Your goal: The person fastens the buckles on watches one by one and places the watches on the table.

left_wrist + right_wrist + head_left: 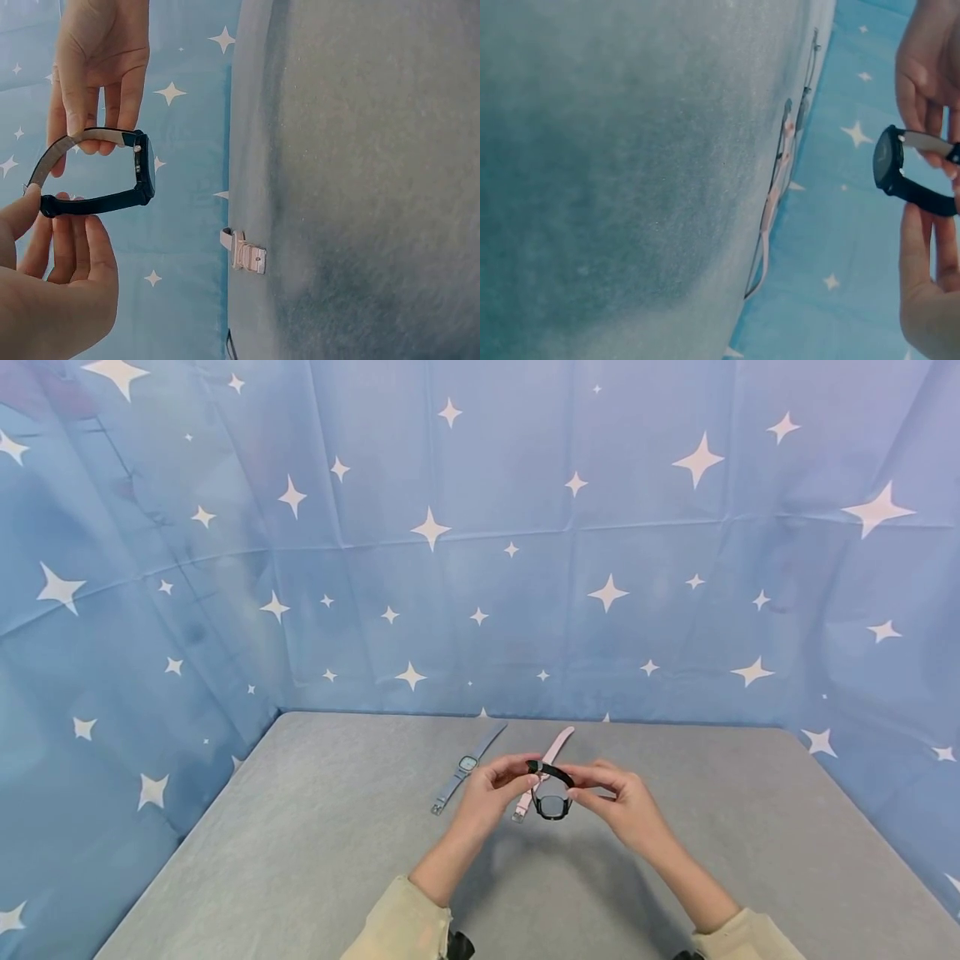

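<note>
Both hands hold a black wristwatch [553, 807] above the table, its strap bent round into a loop and its dial hanging at the bottom. My left hand [491, 793] pinches the strap near the buckle with thumb and fingers. On the other side, my right hand [621, 802] pinches the strap between thumb and fingers. In the left wrist view, the watch [142, 169] shows the strap's tan inner face. A pink watch [558, 743] lies on the table behind the held one, partly hidden by it and the left hand. Left of that lies a light blue watch [468, 764].
The grey table [315, 860] spreads out beneath the hands. A blue cloth with white stars [495, 577] hangs behind it and along both sides. Cream sleeves [405, 922] cover the forearms at the front edge of the head view.
</note>
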Available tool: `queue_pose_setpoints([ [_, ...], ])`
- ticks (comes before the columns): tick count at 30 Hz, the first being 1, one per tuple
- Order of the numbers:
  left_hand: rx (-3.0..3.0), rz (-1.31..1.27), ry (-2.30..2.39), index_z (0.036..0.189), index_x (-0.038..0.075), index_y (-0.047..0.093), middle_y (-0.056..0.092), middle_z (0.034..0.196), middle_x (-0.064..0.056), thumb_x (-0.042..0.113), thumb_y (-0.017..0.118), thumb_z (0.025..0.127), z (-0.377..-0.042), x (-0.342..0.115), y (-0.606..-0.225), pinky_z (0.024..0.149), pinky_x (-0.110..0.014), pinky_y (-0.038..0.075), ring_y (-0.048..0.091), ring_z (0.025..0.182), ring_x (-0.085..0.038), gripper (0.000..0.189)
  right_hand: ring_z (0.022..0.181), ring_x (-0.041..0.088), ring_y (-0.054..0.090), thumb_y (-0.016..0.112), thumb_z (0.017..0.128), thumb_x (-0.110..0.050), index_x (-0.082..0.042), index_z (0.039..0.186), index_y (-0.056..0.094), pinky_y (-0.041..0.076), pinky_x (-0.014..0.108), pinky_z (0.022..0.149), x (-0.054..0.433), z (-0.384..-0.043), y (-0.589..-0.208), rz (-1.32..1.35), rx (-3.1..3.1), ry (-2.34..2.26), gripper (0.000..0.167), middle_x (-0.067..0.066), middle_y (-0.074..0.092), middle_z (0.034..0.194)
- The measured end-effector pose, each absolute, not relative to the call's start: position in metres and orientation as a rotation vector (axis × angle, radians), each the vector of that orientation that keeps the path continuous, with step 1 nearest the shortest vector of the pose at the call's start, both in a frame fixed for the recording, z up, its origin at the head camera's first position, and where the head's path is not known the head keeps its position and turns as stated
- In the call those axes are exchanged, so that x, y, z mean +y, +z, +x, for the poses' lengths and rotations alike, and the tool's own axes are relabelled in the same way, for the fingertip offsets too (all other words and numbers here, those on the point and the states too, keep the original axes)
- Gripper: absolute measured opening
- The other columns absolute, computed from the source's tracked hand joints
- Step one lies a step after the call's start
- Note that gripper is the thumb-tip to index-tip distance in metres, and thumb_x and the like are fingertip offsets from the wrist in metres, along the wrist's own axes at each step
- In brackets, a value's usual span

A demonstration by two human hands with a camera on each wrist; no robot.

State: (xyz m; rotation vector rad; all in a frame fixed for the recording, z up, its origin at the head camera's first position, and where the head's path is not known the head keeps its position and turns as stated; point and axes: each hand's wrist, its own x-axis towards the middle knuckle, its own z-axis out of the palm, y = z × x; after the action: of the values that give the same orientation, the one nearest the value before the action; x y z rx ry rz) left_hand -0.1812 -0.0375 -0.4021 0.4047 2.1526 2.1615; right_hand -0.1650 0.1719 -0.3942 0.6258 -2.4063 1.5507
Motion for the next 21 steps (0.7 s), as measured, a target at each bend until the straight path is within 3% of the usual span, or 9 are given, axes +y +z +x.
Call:
queue_pose_setpoints([
  [5, 2.172, 0.401, 2.203, 0.106, -0.003, 0.06, 0.071, 0.106, -0.024, 0.018, 0.064, 0.098, -0.181, -0.035, -0.399, 0.089, -0.032, 0.058, 0.069, 0.089, -0.01, 0.023, 0.091, 0.0, 0.065, 0.072, 0.09, -0.007, -0.006, 0.117, 0.073, 0.059, 0.023, 0.077, 0.172, -0.165, -0.394, 0.623, -2.422, 1.566, 0.027, 0.015, 0.071, 0.099],
  [13, 2.255, 0.406, 2.14, 0.098, -0.005, 0.061, 0.071, 0.101, -0.024, 0.019, 0.06, 0.1, -0.177, -0.033, -0.394, 0.086, -0.036, 0.06, 0.072, 0.093, -0.024, 0.024, 0.095, 0.002, 0.068, 0.071, 0.09, -0.007, -0.005, 0.119, 0.072, 0.057, 0.021, 0.082, 0.172, -0.165, -0.394, 0.615, -2.489, 1.582, 0.029, 0.015, 0.073, 0.106],
  [21, 2.264, 0.346, 2.152, 0.098, -0.005, 0.063, 0.069, 0.099, -0.018, 0.018, 0.062, 0.099, -0.175, -0.027, -0.397, 0.085, -0.032, 0.06, 0.069, 0.091, -0.014, 0.022, 0.087, 0.002, 0.065, 0.072, 0.092, -0.013, -0.01, 0.122, 0.07, 0.057, 0.022, 0.08, 0.162, -0.164, -0.389, 0.599, -2.534, 1.506, 0.03, 0.007, 0.07, 0.095],
])
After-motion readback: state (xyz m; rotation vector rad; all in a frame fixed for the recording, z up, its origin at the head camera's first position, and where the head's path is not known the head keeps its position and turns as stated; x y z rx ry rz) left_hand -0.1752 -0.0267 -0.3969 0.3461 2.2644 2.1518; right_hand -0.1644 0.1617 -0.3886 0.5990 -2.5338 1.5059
